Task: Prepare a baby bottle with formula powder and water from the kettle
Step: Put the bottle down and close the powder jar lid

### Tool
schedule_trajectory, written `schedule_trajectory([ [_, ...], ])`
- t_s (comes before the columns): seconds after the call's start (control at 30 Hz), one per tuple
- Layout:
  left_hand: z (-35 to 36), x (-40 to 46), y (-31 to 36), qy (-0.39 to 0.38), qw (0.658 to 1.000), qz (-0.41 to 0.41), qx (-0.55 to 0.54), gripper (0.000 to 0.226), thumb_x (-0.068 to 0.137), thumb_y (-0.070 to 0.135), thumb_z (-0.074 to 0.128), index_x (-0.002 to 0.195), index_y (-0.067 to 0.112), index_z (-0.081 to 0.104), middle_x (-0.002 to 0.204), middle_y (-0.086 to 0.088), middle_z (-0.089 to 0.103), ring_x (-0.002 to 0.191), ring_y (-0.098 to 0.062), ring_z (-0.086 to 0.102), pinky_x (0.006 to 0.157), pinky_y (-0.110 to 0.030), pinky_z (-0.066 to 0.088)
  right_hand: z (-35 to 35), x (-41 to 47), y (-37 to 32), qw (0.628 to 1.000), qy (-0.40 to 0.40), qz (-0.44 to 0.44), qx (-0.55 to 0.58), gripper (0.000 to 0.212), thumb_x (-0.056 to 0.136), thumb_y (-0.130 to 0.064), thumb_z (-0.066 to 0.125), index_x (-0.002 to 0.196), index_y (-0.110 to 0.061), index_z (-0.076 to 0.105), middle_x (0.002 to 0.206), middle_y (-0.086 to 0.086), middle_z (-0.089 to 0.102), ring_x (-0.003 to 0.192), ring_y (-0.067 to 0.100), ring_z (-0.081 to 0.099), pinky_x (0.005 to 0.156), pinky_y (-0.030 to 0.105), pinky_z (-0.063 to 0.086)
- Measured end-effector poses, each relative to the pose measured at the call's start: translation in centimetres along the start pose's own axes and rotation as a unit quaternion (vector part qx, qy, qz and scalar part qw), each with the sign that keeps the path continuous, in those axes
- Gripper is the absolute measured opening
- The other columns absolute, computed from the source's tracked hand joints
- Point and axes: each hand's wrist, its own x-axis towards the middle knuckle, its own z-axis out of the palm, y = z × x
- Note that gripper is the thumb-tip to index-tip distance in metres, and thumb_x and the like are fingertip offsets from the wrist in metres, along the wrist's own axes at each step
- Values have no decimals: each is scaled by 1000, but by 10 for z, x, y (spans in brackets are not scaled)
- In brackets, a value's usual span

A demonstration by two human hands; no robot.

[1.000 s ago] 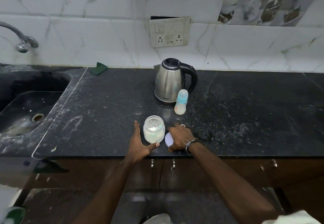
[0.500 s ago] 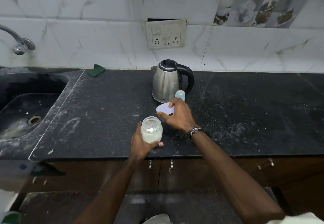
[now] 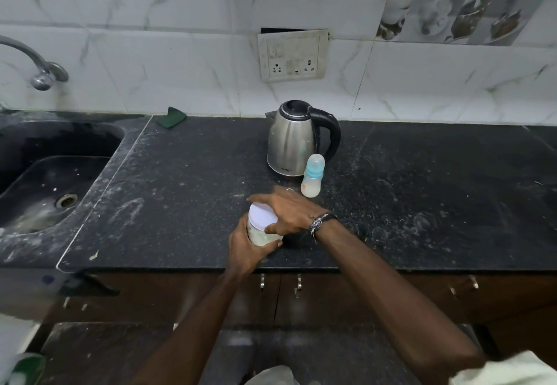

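Note:
A glass jar of white formula powder (image 3: 262,237) stands near the front edge of the black counter (image 3: 180,192). My left hand (image 3: 247,249) grips the jar's body from the near side. My right hand (image 3: 286,211) holds the pale lilac lid (image 3: 261,215) on top of the jar, fingers over its far rim. Behind them stands a capped baby bottle (image 3: 312,180) with a blue collar and whitish contents. A steel kettle (image 3: 294,140) with a black handle stands just behind the bottle.
A dark sink (image 3: 45,179) with a tap (image 3: 42,74) lies at the left. A green scrub pad (image 3: 173,117) leans at the wall. A socket plate (image 3: 292,56) is on the tiled wall above the kettle. Cabinet doors (image 3: 280,291) sit below the counter.
My right hand picked the lid up from the counter, carried it over past the bottle and brought it down onto the jar. My left hand closed round the jar.

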Motion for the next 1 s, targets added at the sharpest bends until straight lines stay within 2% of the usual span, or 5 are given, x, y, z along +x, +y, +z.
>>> schedule_trajectory([
  [0.4, 0, 1, -3, -1, 1000, -15, -6, 90, 49, 37, 95, 129, 21, 55, 118, 4, 68, 108, -12, 66, 93, -38, 55, 1, 15, -15, 993, 27, -5, -112, 69, 75, -52, 76, 136, -34, 52, 122, 14, 58, 110, 32, 57, 80, 39, 46],
  [0.6, 1, -1, -2, 5, 1000, 0, -2, 81, 50, 42, 92, 121, 26, 55, 109, 4, 71, 99, -13, 68, 86, -43, 57, 13, 21, -32, 970, 152, 70, -175, 57, 88, -68, 51, 95, -15, 70, 93, 8, 71, 86, 29, 68, 59, 32, 34],
  [0.77, 1, -1, 4, -6, 1000, 11, -7, 84, 51, 44, 88, 126, 31, 53, 117, 2, 70, 106, -16, 67, 91, -44, 56, 16, 20, -31, 982, 106, 101, -118, 54, 99, -56, 39, 96, -13, 71, 103, 10, 72, 96, 30, 67, 65, 33, 35],
  [0.93, 0, -2, 3, 6, 1000, 11, -5, 82, 53, 34, 95, 125, 29, 56, 115, 8, 70, 103, -5, 67, 89, -30, 55, -6, 14, -29, 983, 139, 91, -84, 51, 89, -60, 57, 103, -11, 66, 109, 15, 69, 99, 35, 64, 67, 35, 36],
  [1.0, 0, -3, 1, 10, 1000, 7, 2, 82, 51, 34, 96, 123, 27, 58, 110, 8, 72, 97, -2, 67, 84, -26, 57, -15, 12, -31, 990, 75, 64, -98, 56, 79, -58, 71, 112, -13, 61, 117, 14, 63, 104, 35, 61, 71, 38, 41],
])
